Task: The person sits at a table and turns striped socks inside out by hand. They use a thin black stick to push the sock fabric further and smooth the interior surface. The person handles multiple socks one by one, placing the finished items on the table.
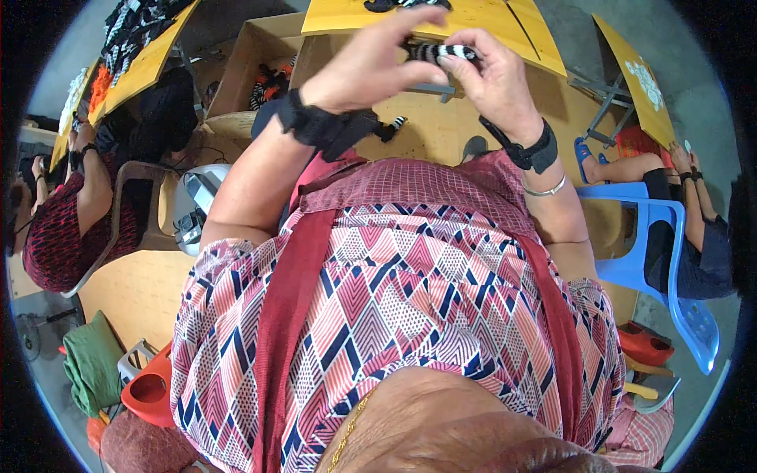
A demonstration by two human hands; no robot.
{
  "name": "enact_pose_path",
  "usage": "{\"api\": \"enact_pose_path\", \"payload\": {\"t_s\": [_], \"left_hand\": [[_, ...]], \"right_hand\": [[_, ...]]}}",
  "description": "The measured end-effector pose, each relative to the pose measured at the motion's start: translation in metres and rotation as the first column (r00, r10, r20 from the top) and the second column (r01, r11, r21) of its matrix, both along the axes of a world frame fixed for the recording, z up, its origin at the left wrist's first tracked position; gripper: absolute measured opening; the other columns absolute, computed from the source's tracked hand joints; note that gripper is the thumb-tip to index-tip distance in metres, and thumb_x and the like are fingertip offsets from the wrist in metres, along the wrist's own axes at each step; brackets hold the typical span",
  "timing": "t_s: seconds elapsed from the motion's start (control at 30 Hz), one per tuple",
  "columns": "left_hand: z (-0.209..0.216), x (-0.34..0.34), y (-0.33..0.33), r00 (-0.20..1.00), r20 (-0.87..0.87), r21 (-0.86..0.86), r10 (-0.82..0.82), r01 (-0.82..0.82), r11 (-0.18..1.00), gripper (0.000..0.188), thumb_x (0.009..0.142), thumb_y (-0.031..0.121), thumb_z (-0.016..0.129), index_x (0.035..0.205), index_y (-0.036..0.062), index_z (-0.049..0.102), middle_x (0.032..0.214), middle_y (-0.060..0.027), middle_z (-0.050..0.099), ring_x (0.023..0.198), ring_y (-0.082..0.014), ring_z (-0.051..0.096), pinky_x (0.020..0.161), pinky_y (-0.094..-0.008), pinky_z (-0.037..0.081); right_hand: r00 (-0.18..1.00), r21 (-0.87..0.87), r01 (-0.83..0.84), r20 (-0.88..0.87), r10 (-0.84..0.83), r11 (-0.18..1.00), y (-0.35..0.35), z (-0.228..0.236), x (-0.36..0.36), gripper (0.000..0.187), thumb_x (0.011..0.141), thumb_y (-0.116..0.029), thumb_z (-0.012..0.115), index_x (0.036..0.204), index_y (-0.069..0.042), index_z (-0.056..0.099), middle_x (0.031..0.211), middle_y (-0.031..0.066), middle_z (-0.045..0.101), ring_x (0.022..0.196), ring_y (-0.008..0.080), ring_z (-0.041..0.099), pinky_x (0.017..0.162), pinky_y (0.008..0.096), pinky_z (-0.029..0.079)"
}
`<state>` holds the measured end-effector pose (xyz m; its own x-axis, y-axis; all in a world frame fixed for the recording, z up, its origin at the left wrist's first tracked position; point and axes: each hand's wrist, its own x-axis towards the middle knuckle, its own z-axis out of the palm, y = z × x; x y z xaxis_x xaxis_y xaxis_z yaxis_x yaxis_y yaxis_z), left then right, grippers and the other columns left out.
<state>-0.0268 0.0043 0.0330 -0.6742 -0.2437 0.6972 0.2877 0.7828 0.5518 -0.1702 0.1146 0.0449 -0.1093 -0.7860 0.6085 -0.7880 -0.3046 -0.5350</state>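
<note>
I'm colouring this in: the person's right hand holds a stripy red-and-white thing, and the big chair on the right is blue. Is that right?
Not quite: the stripy thing is black and white, as the head view shows. The right hand does hold it, and the big chair on the right is blue.

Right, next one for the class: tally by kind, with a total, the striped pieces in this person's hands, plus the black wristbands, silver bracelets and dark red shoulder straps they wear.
Striped piece, held in the right hand: 1
Black wristbands: 2
Silver bracelet: 1
Dark red shoulder straps: 2
Total: 6
</note>
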Motion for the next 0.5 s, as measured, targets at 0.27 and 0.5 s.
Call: {"api": "enact_pose_path", "payload": {"t_s": [0.27, 0.5], "left_hand": [[-0.025, -0.004, 0.01, 0.949, 0.033, 0.291, -0.314, 0.291, 0.911, 0.03, 0.087, 0.019, 0.05, 0.11, 0.0015, 0.045, 0.09, -0.0027, 0.053, 0.082, -0.0116, 0.05, 0.07, -0.0246, 0.043], [-0.03, 0.003, 0.005, 0.965, 0.115, 0.301, -0.236, 0.192, 0.934, 0.027, 0.087, 0.021, 0.05, 0.106, 0.0027, 0.042, 0.081, -0.0012, 0.048, 0.072, -0.0108, 0.047, 0.064, -0.0239, 0.041]], "right_hand": [[0.983, -0.131, -0.115, 0.127, 0.131, 0.985, 0.008, 0.006, 0.018, 0.015, 0.076, -0.01, 0.062, 0.086, -0.002, 0.055, 0.067, 0.0034, 0.058, 0.057, 0.0068, 0.055, 0.051, 0.02, 0.044], [0.753, 0.094, -0.38, 0.61, 0.248, 0.92, 0.012, 0.015, 0.003, 0.02, 0.081, -0.017, 0.058, 0.093, -0.002, 0.054, 0.074, 0.0037, 0.058, 0.056, 0.0057, 0.054, 0.049, 0.0171, 0.044]]}}
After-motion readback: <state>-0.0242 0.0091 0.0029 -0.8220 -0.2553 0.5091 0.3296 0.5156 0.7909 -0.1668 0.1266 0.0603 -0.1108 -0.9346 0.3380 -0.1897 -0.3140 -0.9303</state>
